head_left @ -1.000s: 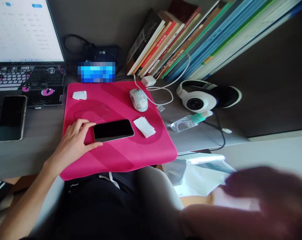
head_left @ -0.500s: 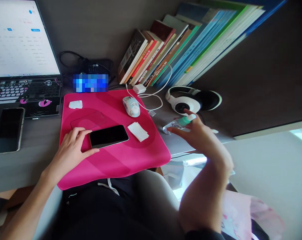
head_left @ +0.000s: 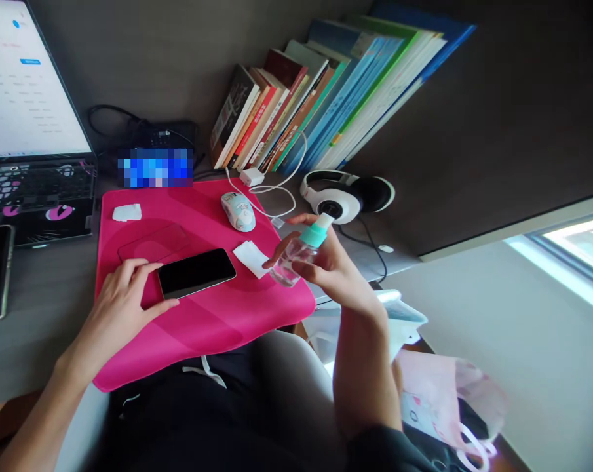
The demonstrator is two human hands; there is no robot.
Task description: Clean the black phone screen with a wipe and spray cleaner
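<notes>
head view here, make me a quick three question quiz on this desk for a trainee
1. Which hand is holding the spray bottle?
2. True or false: the mouse rests on the pink mat.
3. Which of these is the left hand nearest to?
A) headphones
B) the phone lying on the mat
C) the row of books

Key: 1. The right hand. 2. True. 3. B.
</notes>
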